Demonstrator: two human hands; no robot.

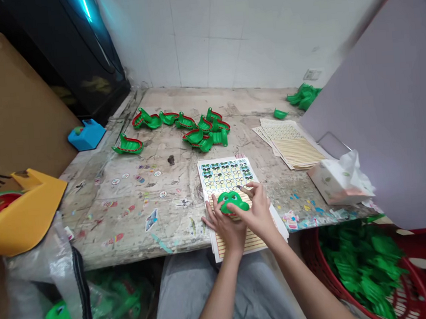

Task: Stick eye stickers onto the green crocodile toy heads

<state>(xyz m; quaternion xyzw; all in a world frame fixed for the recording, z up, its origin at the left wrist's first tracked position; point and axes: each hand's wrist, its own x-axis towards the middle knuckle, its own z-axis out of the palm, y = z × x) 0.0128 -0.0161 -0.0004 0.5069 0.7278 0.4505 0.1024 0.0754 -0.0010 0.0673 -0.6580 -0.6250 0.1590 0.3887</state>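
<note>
Head view: green crocodile head [233, 202] cradled by the spread fingers of the left hand [224, 227], just above the sticker sheet [225, 175]. Right hand [256, 212] pinched at the fingertips beside it, pinched item too small to tell. Eye stickers still filling the sheet's upper rows. Beyond the sheet, more green crocodiles [199, 131] scattered on the tabletop [101, 197]; right of the sheet, a red basket [317, 264] heaped with green pieces.

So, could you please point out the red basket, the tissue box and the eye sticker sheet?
Red basket [311, 260]: head view, on its rim.
Tissue box [329, 185]: head view, on its side.
Eye sticker sheet [225, 175]: head view, on its upper part.
</note>
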